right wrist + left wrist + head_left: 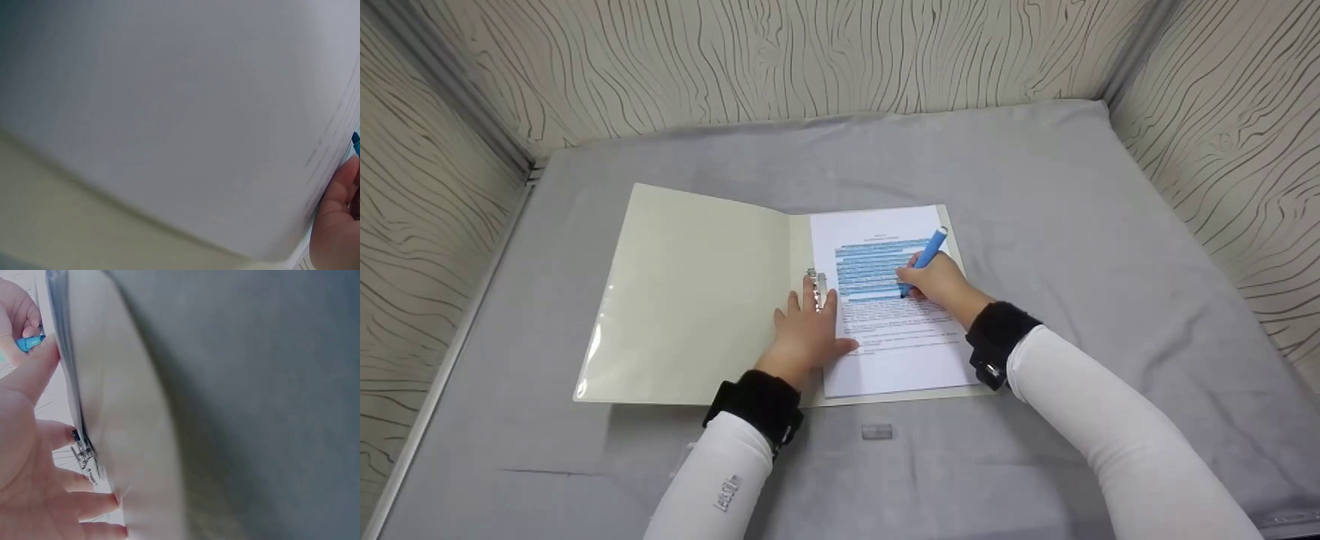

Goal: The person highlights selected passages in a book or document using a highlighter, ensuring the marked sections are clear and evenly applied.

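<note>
A cream folder (697, 300) lies spread on the table, with printed paper (900, 376) on its right side. Blue highlighting covers the upper lines of text. My right hand (943, 279) pinches a blue highlighter (933, 246), its tip on the page at the lower edge of the blue band. With fingers spread, my left hand (804, 334) rests across the paper's left edge and the folder's metal clip (811, 273), partly covering the clip. The left wrist view shows those spread fingers beside the clip (84, 453). Mostly blurred paper (185, 129) fills the right wrist view.
A small grey block (877, 432) sits on the grey tablecloth (1080, 225), just below the folder's front edge. Wood-patterned panels (825, 60) enclose the table at the back and sides.
</note>
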The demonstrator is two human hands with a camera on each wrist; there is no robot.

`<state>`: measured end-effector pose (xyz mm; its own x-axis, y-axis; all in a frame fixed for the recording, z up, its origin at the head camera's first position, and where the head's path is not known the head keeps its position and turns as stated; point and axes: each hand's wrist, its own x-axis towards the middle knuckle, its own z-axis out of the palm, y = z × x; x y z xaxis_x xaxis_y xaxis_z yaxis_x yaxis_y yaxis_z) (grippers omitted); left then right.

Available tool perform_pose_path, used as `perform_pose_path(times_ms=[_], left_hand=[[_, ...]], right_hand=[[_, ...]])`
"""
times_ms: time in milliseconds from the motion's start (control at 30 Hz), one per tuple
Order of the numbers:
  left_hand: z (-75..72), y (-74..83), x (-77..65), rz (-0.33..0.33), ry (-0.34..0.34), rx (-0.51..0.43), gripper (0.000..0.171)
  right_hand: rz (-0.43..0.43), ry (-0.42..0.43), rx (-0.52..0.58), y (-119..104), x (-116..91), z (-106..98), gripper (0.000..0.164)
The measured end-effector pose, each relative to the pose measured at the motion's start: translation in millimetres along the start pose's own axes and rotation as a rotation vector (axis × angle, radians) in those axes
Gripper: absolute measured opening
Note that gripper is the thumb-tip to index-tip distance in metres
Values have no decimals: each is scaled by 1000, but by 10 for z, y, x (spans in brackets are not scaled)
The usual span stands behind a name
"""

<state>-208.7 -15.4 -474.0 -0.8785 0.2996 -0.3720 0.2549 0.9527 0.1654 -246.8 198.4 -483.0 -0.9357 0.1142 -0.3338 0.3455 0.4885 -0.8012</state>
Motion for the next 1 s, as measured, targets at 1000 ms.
perform_pose_path(times_ms=[1000], left_hand=[[3,2,-8,4,8,1,89]], right_hand=[[10,9,9,45,-18,-64,18]])
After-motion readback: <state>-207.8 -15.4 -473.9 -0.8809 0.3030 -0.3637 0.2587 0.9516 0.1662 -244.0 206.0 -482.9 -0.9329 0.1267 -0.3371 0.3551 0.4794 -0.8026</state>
